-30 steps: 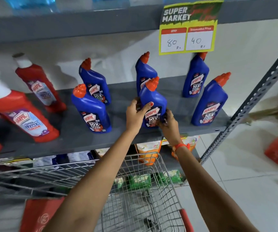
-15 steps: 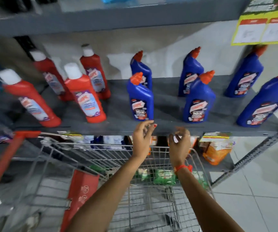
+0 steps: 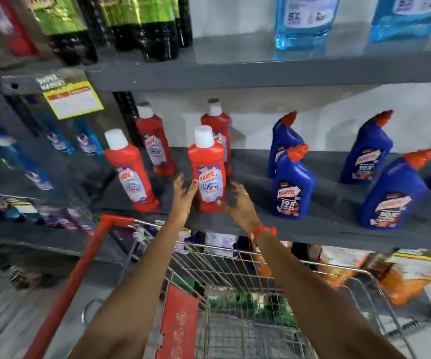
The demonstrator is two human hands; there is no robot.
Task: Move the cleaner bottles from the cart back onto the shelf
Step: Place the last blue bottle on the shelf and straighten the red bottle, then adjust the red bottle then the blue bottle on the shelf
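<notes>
A red Harpic cleaner bottle (image 3: 208, 172) with a white cap stands upright near the front of the grey shelf (image 3: 320, 230). My left hand (image 3: 183, 195) is just left of it, fingers spread, and may touch its side. My right hand (image 3: 239, 203) is just right of it, fingers curled apart, holding nothing. Three more red bottles stand around it, the nearest one (image 3: 131, 172) to the left. Several blue Harpic bottles, one (image 3: 292, 182) closest, stand to the right. The wire cart (image 3: 235, 257) with a red handle is below my arms.
An upper shelf (image 3: 261, 71) carries dark green-labelled bottles and light blue bottles. A yellow price tag (image 3: 73, 99) hangs at the left. Orange packets (image 3: 401, 278) lie on the lower shelf behind the cart. A black shelf upright (image 3: 128, 115) stands behind the red bottles.
My view swung left from the blue bottles to the red ones. Both hands let go of the blue bottle, dropped to the shelf edge, then rose beside the front red bottle.
</notes>
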